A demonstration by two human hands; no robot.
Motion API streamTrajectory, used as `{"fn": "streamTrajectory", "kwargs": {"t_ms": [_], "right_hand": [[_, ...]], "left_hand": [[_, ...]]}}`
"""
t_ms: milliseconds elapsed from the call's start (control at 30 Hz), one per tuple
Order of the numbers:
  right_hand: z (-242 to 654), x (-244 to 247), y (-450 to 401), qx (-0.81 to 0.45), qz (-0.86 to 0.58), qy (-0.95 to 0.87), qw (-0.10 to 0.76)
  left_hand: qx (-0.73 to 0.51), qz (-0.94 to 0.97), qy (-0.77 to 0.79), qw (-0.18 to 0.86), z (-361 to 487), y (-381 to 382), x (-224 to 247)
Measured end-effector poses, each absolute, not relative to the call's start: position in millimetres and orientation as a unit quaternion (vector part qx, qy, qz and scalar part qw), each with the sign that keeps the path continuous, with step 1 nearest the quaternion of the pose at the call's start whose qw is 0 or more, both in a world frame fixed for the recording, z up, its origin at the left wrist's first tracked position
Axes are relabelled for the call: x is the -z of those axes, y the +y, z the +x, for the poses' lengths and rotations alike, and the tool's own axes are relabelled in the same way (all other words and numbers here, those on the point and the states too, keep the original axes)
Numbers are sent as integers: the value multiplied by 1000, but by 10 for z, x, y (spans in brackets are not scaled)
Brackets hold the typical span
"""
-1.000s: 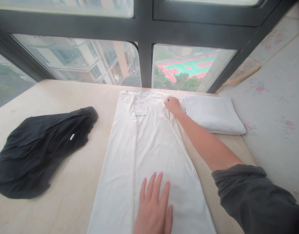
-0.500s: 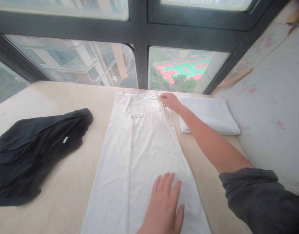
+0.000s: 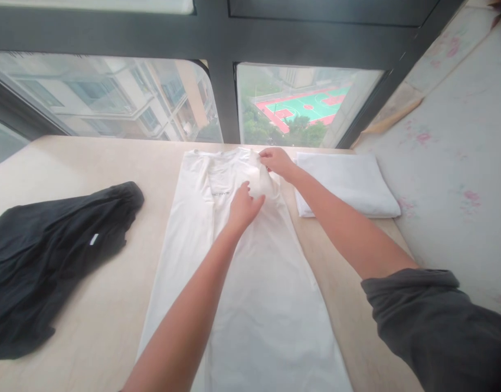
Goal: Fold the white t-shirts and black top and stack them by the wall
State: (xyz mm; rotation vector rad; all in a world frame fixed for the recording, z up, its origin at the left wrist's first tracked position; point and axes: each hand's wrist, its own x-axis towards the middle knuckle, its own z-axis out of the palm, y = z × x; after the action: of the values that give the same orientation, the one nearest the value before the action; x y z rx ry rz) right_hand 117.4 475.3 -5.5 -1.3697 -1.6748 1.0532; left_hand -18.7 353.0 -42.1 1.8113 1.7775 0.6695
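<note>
A white shirt (image 3: 267,272) lies lengthwise before me, with its left side folded inward and small dark lettering near the neckline. At its upper right edge, my right hand (image 3: 277,162) has its fingers closed on a lifted bit of the fabric. My left hand (image 3: 246,206) reaches over the chest of the shirt, just below and left of the right one. Its thumb and forefinger are spread apart beside the raised flap, the other fingers partly hidden.
On the left, a crumpled black garment (image 3: 58,256) with a small white tag rests on the pale wooden surface (image 3: 107,316). A folded white cloth (image 3: 340,182) lies to the right, by the flowered wall (image 3: 450,179). Dark window frames (image 3: 220,92) stand behind.
My left hand has moved from the lower part of the shirt up to its chest. My right hand keeps hold of the upper edge, where the flap is lifted more. The view has shifted slightly.
</note>
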Motion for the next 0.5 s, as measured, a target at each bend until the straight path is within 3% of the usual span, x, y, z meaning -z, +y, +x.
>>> {"fn": "streamTrajectory", "kwargs": {"t_ms": [133, 300, 500], "right_hand": [[1531, -146, 4780, -463, -541, -553, 433], [2110, -264, 4707, -411, -606, -466, 497], [2356, -51, 4639, -424, -664, -445, 427]], "left_hand": [[-251, 715, 606, 242, 4, 3769, 461], [-258, 764, 546, 226, 201, 3784, 526], [-242, 781, 532, 219, 305, 3733, 584]]}}
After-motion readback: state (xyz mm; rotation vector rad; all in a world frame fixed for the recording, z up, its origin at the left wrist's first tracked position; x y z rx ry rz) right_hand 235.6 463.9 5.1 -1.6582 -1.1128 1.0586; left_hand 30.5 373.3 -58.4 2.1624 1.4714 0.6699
